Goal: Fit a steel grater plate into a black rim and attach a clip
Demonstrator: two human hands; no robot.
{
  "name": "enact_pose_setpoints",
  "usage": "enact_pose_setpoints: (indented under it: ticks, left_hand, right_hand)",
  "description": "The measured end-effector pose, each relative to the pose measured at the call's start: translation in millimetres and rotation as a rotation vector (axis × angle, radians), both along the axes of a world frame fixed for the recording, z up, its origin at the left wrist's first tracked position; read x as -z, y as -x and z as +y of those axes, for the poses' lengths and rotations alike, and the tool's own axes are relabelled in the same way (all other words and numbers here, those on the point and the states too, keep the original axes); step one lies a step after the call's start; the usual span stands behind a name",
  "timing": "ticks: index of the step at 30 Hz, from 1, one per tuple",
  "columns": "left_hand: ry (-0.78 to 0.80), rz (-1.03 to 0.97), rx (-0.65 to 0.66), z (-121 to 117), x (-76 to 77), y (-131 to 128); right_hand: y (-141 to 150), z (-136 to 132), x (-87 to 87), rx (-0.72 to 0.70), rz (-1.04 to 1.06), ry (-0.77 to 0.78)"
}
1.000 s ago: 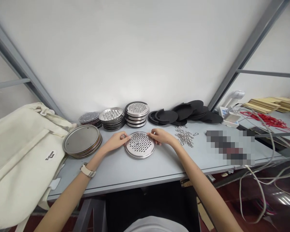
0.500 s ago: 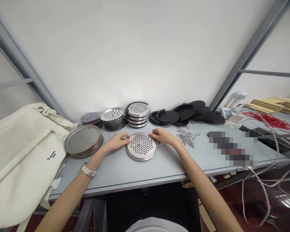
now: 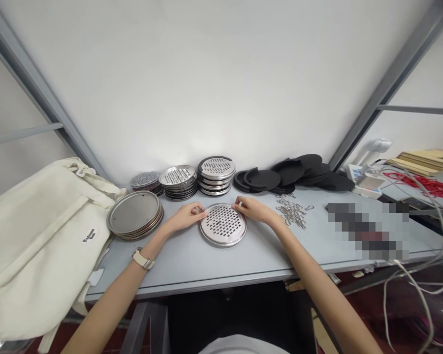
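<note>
A round metal grater plate [image 3: 223, 225], pierced with rows of short slots, lies on the grey table before me. My left hand [image 3: 187, 216] pinches its left rim between thumb and fingers. At the upper right rim, my right hand [image 3: 251, 208] grips it the same way. Behind it rises a stack of similar slotted plates with black pieces [image 3: 217, 169]. Another stack of grater plates [image 3: 177, 178] stands to its left, and a stack of plain metal discs [image 3: 136, 216] sits left of my left hand. Small metal clips [image 3: 293, 214] are scattered right of my right hand.
Black round covers [image 3: 264, 179] are heaped along the wall. A cream bag [image 3: 47, 246] leans over the table's left end. On the right are a blurred-out dark object [image 3: 367, 231], white cables [image 3: 428, 314], red cords [image 3: 424, 186] and wooden boards [image 3: 421, 162].
The whole view has shifted slightly, so everything appears a little further right. Both hands keep hold of the grater plate, which stays in the same place on the table.
</note>
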State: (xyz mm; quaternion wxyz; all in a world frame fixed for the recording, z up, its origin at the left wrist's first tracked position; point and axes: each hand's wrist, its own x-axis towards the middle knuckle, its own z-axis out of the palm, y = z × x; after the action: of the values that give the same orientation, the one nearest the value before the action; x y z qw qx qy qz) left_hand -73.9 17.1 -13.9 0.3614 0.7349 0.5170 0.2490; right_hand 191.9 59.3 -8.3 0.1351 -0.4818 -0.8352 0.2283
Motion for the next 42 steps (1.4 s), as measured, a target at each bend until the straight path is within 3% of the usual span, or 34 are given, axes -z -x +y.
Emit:
enact_pose_setpoints:
  ticks: [8, 13, 18, 22, 25, 32, 42]
  left_hand:
    - [0.055, -0.015, 0.008, -8, 1.7, -13]
    - [0.027, 0.044, 0.017, -13, -0.9, -26]
    - [-0.279, 0.422, -0.135, -15, -8.8, -38]
    - [-0.540, 0.545, 0.011, -13, -16.7, -53]
    - [-0.616, 0.511, 0.102, -10, -15.3, -60]
    - [-0.601, 0.440, 0.126, -8, -1.2, -54]
    - [-0.450, 0.422, 0.070, 0, 3.6, -51]
  right_hand:
    - [-10, 0, 2.0, 0.005, -0.005, 0.037]
    - [-22, -8, 3.5, -0.063, 0.076, 0.081]
    - [-22, -5, 0.2, -0.082, -0.010, 0.013]
    - [-14, 6, 1.8, -0.075, -0.091, -0.089]
    - [-8, 15, 6.3, -0.094, -0.083, -0.158]
    - [-5, 22, 14.0, -0.120, 0.006, -0.119]
    - [-4, 24, 11.2, -0.077, 0.010, -0.133]
